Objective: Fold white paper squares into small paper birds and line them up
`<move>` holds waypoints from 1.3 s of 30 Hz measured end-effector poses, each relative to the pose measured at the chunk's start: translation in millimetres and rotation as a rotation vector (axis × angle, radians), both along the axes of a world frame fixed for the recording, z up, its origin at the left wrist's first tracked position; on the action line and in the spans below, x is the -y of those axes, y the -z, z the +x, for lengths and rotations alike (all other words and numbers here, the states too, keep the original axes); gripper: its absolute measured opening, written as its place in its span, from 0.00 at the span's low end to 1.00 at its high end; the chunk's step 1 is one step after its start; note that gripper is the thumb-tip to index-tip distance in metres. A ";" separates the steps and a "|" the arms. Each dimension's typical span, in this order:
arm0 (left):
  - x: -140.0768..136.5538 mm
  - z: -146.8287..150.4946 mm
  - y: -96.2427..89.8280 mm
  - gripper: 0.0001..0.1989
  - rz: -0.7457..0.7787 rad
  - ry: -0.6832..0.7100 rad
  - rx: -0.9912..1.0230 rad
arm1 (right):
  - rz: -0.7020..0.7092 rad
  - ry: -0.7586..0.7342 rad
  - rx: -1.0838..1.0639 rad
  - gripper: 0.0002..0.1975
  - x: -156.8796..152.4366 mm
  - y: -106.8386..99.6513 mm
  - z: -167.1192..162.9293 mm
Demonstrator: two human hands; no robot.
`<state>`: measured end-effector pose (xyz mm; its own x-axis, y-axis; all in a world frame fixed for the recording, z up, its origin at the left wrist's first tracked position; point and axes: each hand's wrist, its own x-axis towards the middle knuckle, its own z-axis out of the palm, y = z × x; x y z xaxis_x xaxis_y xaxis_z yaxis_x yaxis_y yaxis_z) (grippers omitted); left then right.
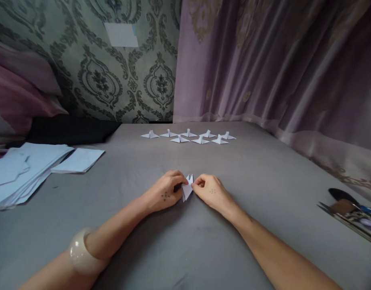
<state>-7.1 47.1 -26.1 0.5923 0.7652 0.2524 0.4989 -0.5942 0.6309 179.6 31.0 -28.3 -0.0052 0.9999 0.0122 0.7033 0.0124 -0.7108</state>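
Note:
A small folded piece of white paper [187,191] is held between my two hands, above the middle of the grey cloth surface [221,253]. It has two narrow points at the top and a wider pointed part below. My left hand [167,189] pinches its left side between thumb and fingers. From the other side, my right hand [211,191] pinches the right edge near the top with thumb and forefinger. Farther back stand several finished-looking white paper cranes [188,133] in two rows, their wings spread.
Stacked white paper sheets [31,169] lie at the left, beside a smaller pile of cut paper [79,160]. Behind them is a folded black cloth [73,129]. At the right edge, scissors [327,207] lie among small items. A purple curtain [248,72] hangs along the back right.

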 end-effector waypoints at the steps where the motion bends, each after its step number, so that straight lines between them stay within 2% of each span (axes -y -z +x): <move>1: -0.8 -0.8 1.3 0.18 0.014 0.003 -0.011 | 0.018 -0.030 0.006 0.05 1.3 -0.1 0.8; 6: -6.2 -5.8 0.9 0.13 0.013 -0.003 -0.041 | 0.086 -0.222 0.068 0.11 6.8 -3.5 9.3; 11: -6.8 -7.9 -1.9 0.11 0.018 0.009 -0.036 | 0.100 -0.265 0.112 0.09 9.0 -9.8 10.6; 18: -7.4 -4.4 3.7 0.10 -0.004 -0.068 -0.037 | 0.101 -0.191 0.102 0.07 6.4 -5.6 4.5; 24: -7.4 1.3 3.1 0.09 -0.044 -0.123 -0.038 | 0.024 -0.144 0.071 0.12 2.6 -2.8 4.7; 29: -7.5 3.9 0.9 0.07 -0.093 -0.184 -0.042 | -0.032 -0.096 0.079 0.12 1.6 -4.6 2.0; 39: -12.7 2.9 4.0 0.05 -0.134 -0.181 -0.051 | -0.070 -0.067 0.099 0.11 -0.8 -5.5 -1.6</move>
<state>-4.3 59.8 -30.1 0.4517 0.8848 0.1147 0.6226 -0.4047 0.6697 177.9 31.8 -22.9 -0.0697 0.9957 -0.0615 0.7696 0.0144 -0.6384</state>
